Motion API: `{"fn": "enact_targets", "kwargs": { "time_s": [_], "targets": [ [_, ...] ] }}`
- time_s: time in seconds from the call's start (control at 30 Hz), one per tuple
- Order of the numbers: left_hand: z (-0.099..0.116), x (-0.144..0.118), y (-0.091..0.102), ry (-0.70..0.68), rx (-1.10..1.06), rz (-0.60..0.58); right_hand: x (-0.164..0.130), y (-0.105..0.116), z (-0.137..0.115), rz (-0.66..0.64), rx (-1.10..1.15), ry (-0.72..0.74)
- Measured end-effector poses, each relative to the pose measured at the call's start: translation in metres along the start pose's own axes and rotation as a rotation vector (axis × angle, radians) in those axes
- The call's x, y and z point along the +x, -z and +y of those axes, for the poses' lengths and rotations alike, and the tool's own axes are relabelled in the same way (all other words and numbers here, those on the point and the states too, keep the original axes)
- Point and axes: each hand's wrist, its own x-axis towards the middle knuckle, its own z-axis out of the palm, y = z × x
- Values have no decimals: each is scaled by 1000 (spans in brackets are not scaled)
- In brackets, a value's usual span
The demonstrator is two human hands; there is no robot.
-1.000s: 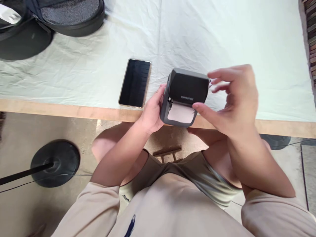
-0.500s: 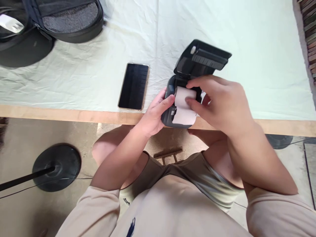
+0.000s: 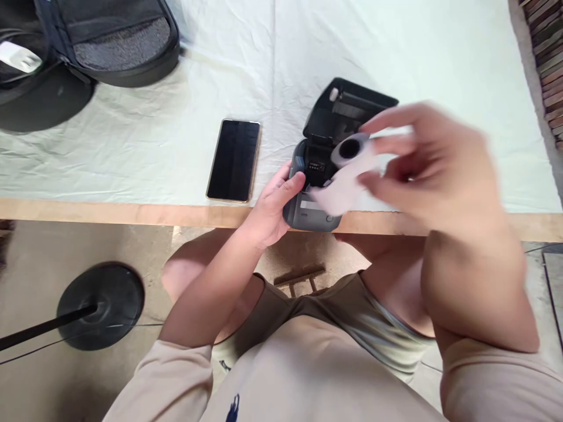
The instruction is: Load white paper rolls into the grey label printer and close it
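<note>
While the white paper roll with its dark core hung blurred in the right hand's pinching fingers just above the small grey open-lidded printer, the left hand clasped the printer's side, steadying it at the cloth-covered table edge beside a black phone.

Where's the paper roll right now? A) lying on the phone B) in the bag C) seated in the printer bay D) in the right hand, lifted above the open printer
D: the right hand holds the paper roll above the printer, whose lid is open.
</note>
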Motion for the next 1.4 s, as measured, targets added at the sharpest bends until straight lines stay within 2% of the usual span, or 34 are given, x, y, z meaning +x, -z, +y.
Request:
{"fn": "enact_targets", "kwargs": {
  "time_s": [0.1, 0.13, 0.17, 0.2, 0.27, 0.37, 0.43, 0.57, 0.7, 0.77, 0.87, 0.93, 0.97, 1.0, 1.07, 1.17, 1.27, 1.4],
  "targets": [
    [3, 1, -3, 5, -33, 75, 1, 22, 36, 394, 405, -180],
    [4, 2, -4, 7, -37, 95, 1, 27, 55, 421, 468, -280],
    [5, 2, -5, 6, -38, 108, 1, 31, 75, 386, 461, -322],
    [6, 2, -5, 5, -35, 112, 0, 33, 95, 416, 392, -282],
    [7, 2, -6, 12, -25, 108, -4, 33, 129, 343, 232, -207],
    [7, 3, -6, 30, -29, 122, -11, 27, 154, 182, 142, -192],
    [7, 3, -6, 35, -36, 136, -14, 23, 155, 136, 130, -175],
    [7, 4, -6, 34, -24, 149, -20, 22, 147, 178, -44, -90],
    [8, 5, -8, 34, -25, 168, -26, 24, 149, 142, -283, -176],
    [8, 6, -10, 34, -30, 170, -28, 26, 150, 128, -324, -149],
    [8, 5, -10, 21, -27, 170, -28, 27, 136, 239, -374, 23],
    [8, 5, -9, 14, -20, 182, -26, 23, 117, 357, -392, 133],
    [7, 5, -7, 11, -20, 188, -26, 18, 106, 375, -392, 171],
    [7, 4, -6, 10, -22, 192, -26, 13, 96, 353, -387, 196],
    [7, 3, -4, 14, -36, 192, -26, -1, 80, 227, -369, 190],
    [7, 2, -2, 20, -65, 185, -26, -22, 74, 63, -352, 88],
    [7, 0, -3, 5, -74, 179, -25, -38, 82, 2, -336, 31],
    [7, -1, -7, -35, -63, 170, -21, -46, 90, 2, -311, 57]
  ]
}}
